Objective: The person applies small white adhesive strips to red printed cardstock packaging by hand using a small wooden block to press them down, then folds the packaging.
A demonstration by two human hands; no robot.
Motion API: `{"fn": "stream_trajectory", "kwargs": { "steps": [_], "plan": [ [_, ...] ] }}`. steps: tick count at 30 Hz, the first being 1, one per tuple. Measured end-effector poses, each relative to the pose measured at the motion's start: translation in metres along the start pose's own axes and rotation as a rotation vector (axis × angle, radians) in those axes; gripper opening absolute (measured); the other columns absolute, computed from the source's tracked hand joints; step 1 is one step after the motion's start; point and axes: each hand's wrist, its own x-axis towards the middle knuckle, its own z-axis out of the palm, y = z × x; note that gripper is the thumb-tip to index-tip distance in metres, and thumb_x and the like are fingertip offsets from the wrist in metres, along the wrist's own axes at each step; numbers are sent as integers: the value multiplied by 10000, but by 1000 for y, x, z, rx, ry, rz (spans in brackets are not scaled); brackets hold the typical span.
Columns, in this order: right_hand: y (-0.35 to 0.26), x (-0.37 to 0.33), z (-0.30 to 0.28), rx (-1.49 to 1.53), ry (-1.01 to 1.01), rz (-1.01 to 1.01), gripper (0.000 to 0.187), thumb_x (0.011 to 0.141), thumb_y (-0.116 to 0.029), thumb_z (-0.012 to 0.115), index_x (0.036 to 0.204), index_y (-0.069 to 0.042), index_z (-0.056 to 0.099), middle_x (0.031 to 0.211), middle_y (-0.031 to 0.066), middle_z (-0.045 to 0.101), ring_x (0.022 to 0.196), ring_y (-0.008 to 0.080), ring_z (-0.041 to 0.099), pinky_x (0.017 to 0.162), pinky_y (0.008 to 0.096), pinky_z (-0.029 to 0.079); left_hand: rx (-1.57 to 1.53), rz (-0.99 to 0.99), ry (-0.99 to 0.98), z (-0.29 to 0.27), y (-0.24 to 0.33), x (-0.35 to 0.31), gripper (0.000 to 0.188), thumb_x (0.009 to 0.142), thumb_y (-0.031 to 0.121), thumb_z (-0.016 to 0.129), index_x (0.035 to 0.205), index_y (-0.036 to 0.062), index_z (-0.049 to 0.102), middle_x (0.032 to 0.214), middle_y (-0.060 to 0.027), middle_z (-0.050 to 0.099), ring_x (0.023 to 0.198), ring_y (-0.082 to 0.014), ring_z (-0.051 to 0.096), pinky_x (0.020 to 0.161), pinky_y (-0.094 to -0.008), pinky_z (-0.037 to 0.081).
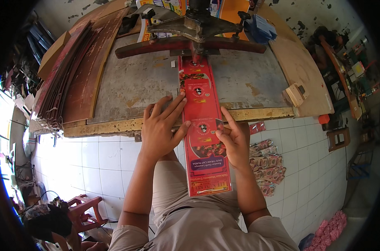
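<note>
Now left hand, fingers apart, and right hand, grip unclear, touch the red strip at nine and three o'clock; bench at twelve, tiled floor at four.

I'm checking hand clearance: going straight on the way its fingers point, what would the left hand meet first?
The left hand would likely meet the red printed strip first, at its left edge; any gap looks slight, and touch is unclear.
</note>
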Motion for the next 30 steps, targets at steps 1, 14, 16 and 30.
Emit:
{"fn": "stream_trajectory", "kwargs": {
  "steps": [1, 14, 16, 30],
  "plan": [
    [0, 0, 0, 4, 0, -1, 761, 1110, 32, 619, 1783, -47, 273, 1095, -12, 700, 973, 5, 607, 896, 187, 485, -4, 0, 0, 0, 0, 0, 600, 1008, 412, 733, 1524, 108, 690, 1637, 4, 638, 1454, -316, 574, 1193, -525, 410],
    [-2, 0, 0, 10, 8, -12, 745, 1113, 20, 626, 1774, -30, 288, 1078, -17, 711, 974, 5, 599, 925, 188, 476, 10, 0, -9, 0, 1, 0, 584, 1026, 433, 721, 1511, 109, 698, 1632, 5, 641, 1460, -316, 564, 1212, -519, 391],
    [-2, 0, 0, 12, 9, -6, 748, 1112, 15, 631, 1775, -33, 288, 1082, -19, 710, 977, 4, 598, 929, 189, 477, 20, 4, -9, -1, 1, 0, 581, 1027, 436, 720, 1507, 109, 701, 1629, 5, 644, 1458, -317, 565, 1212, -519, 390],
    [0, 0, -1, -3, 12, -12, 747, 1118, 8, 631, 1778, -40, 284, 1080, -7, 715, 977, 8, 610, 927, 192, 486, 26, 4, -15, 1, 0, -1, 591, 1033, 455, 713, 1513, 110, 697, 1613, 4, 653, 1464, -306, 557, 1221, -532, 386]
  ]
}}
